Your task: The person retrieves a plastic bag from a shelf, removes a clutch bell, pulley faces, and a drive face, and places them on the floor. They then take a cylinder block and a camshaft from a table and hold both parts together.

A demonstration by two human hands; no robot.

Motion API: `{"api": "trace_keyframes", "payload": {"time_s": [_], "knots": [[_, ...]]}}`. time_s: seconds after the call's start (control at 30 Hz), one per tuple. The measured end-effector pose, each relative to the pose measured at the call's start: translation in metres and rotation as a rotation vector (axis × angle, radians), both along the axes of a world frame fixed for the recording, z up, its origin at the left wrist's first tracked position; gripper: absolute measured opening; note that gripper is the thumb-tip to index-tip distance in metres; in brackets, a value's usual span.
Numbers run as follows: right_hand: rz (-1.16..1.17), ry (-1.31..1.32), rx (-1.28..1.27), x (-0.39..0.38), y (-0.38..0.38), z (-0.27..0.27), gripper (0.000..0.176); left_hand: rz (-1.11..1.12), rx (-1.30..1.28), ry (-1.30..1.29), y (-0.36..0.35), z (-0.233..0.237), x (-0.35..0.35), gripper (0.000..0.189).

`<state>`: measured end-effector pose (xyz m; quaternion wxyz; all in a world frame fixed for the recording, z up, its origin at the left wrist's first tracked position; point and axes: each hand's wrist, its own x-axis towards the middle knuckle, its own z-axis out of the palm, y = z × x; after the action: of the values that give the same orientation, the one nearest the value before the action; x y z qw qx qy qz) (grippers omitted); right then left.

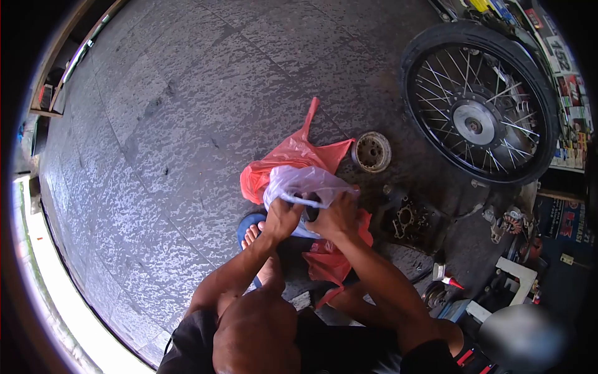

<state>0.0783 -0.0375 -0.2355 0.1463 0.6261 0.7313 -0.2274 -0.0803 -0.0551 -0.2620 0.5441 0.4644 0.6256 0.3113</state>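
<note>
A thin whitish plastic bag [305,181] is bunched up in front of me, between my two hands. My left hand [284,217] has its fingers closed on the near left edge of this bag. On the other side, my right hand [338,218] grips the bag's right edge. Something dark [310,212] shows in the gap between the hands; its kind is hidden. Under and behind the whitish bag lies a red plastic bag [293,153], spread on the floor, with more red plastic [330,258] reaching toward my right leg.
A round metal drum-like part [372,153] sits right of the bags. Farther right are a greasy engine casing [408,218], a spoked motorcycle wheel with tyre [473,121] and a small red-tipped bottle [451,282]. My blue-sandalled foot [252,234] rests on the tiled floor [156,124].
</note>
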Motion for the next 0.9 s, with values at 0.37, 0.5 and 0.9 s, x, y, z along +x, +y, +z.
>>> {"api": "trace_keyframes", "payload": {"time_s": [0.37, 0.5, 0.9], "knots": [[-1.34, 1.837, -0.283, 0.114, 0.003, 0.036, 0.066, -0.084, 0.032, 0.098, 0.011, -0.008, -0.007, 0.028], [-1.233, 1.778, -0.141, 0.173, 0.058, 0.023, 0.051, -0.256, 0.182, 0.249, -0.002, -0.002, -0.009, 0.034], [-1.048, -0.028, 0.123, 0.218, 0.129, -0.024, 0.115, -0.842, 0.465, 0.428, -0.048, -0.002, 0.027, 0.041]]}}
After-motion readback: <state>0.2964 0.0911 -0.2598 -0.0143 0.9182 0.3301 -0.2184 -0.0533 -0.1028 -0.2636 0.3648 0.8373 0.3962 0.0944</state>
